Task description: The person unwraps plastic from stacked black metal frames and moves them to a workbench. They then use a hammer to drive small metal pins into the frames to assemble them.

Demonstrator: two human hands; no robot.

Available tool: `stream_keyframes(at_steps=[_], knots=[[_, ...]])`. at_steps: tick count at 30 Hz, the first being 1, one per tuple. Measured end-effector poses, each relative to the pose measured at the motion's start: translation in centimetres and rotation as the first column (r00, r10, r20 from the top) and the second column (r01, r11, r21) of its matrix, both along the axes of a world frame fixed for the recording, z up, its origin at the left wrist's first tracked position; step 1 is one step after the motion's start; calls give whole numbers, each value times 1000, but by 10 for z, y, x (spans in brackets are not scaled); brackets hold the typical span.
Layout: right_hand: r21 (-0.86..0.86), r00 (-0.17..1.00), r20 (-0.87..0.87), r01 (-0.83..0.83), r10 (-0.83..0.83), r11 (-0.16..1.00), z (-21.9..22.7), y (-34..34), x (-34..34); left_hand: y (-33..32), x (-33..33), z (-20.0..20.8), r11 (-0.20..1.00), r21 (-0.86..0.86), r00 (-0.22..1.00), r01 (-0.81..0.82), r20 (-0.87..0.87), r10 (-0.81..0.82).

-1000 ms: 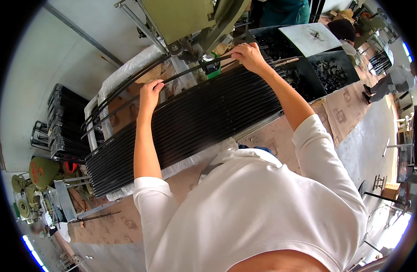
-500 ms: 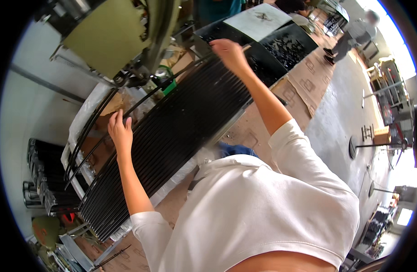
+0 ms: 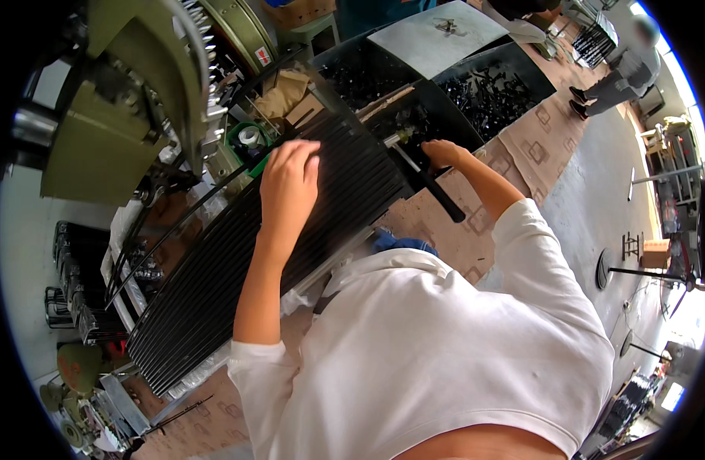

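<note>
A row of long black rods (image 3: pixel 245 238) lies side by side across a bench, running from lower left to upper right. My left hand (image 3: pixel 287 184) is over the middle of their far edge, fingers stretched out and thumb apart, with nothing visible in it. A hammer (image 3: pixel 425 182) with a black handle lies at the rods' right end. Just beyond the hammer, my right hand (image 3: pixel 444 153) is at the near edge of a black bin (image 3: pixel 421 103) of small parts. Its fingers are curled together; whatever they may hold is hidden.
A green machine (image 3: pixel 99 146) stands at the left, beyond the rods. Another bin of black parts (image 3: pixel 494 84) and a grey metal sheet (image 3: pixel 437 34) are at the back. A green container (image 3: pixel 249 142) sits behind the rods. A person (image 3: pixel 629 73) stands at the far right.
My right hand has left the rods' far end and come over to the bin on the right. My left hand has moved rightward along the rods. The view has shifted, showing more of the hammer.
</note>
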State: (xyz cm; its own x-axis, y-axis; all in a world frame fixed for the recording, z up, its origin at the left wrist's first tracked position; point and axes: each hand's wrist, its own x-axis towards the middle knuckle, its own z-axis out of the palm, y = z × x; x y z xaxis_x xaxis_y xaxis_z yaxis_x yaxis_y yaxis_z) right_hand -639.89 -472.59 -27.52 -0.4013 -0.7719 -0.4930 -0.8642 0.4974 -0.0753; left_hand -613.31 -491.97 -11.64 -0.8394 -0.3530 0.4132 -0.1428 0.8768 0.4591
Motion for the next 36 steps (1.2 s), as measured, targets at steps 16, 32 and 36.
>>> stream_keyframes(at_steps=[16, 32, 36], knots=[[-433, 446, 885, 688, 132, 583, 74, -39, -42, -27, -112, -57, 932, 288, 975, -221, 48, 217], [-389, 288, 911, 836, 296, 386, 79, -148, 40, -28, -101, -58, 949, 271, 970, -159, -135, 201], [-444, 348, 885, 831, 310, 335, 78, -147, 44, -31, -102, -60, 947, 271, 970, -170, -126, 210]])
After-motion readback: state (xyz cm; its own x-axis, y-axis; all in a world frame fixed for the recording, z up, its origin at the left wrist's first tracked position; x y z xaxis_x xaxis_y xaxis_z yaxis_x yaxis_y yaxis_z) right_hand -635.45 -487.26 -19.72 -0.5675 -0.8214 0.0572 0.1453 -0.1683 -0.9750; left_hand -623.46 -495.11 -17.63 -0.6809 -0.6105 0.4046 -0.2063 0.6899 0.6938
